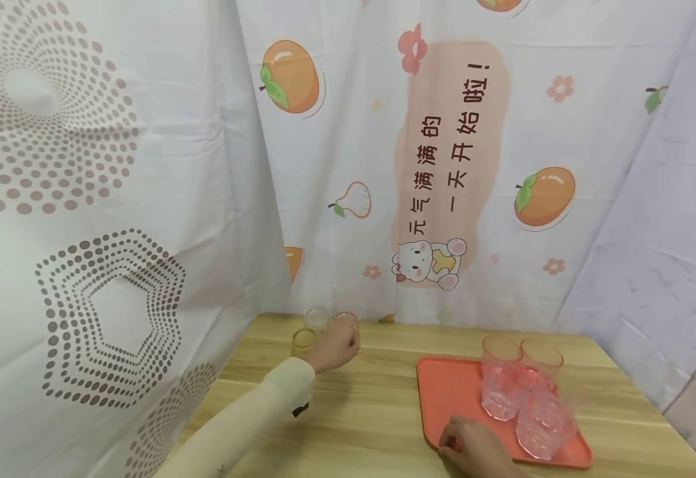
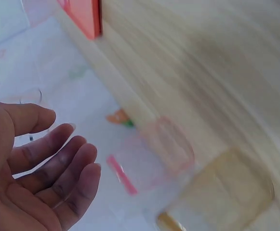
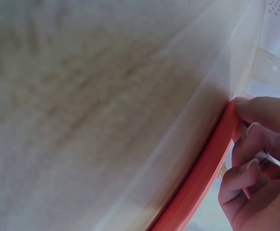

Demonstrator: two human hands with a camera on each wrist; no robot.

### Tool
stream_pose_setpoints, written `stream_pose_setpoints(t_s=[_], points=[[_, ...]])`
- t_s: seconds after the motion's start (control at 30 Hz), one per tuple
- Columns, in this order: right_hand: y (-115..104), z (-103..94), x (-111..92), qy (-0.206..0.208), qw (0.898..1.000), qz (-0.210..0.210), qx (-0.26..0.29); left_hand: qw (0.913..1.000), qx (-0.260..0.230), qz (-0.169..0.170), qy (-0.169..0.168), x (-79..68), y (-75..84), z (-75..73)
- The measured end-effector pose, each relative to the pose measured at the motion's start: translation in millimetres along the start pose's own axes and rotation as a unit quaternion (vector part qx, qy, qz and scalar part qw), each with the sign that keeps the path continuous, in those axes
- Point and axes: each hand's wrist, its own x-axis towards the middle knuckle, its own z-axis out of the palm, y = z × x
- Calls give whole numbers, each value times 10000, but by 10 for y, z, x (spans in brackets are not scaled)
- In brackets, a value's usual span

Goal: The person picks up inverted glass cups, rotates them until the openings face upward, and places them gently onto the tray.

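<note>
At the back left of the table my left hand (image 1: 334, 345) is beside a small group of see-through cups. Its fingers are loosely bent, and the left wrist view shows nothing in the palm. The cups are a yellow-tinted cup (image 1: 304, 339), a clear cup (image 1: 316, 317) and a pink-rimmed cup (image 1: 346, 318), partly behind the hand. My right hand (image 1: 476, 448) is at the front left corner of a red-orange tray (image 1: 450, 392), its thumb and bent fingers pinching the rim. Several clear and pinkish cups (image 1: 539, 425) crowd the tray's right half.
The wooden table (image 1: 377, 392) meets a printed curtain (image 1: 348, 265) at the back. Another patterned curtain (image 1: 115, 299) hangs along the left side, and a pale one (image 1: 670, 252) along the right. Bare wood lies between the tray and the left cups.
</note>
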Motion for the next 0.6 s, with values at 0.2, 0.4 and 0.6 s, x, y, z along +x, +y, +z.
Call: stream_pose_setpoints(t_s=[0.2, 0.4, 0.6], points=[[6, -11, 11, -122, 9997, 136, 158, 9967, 505, -640, 70, -28, -230, -199], [8, -45, 14, -273, 9991, 197, 259, 9908, 916, -997, 13, -110, -426, -374], [-9, -31, 11, -270, 9992, 154, 259, 9824, 1215, -1418, -69, -248, -613, -424]])
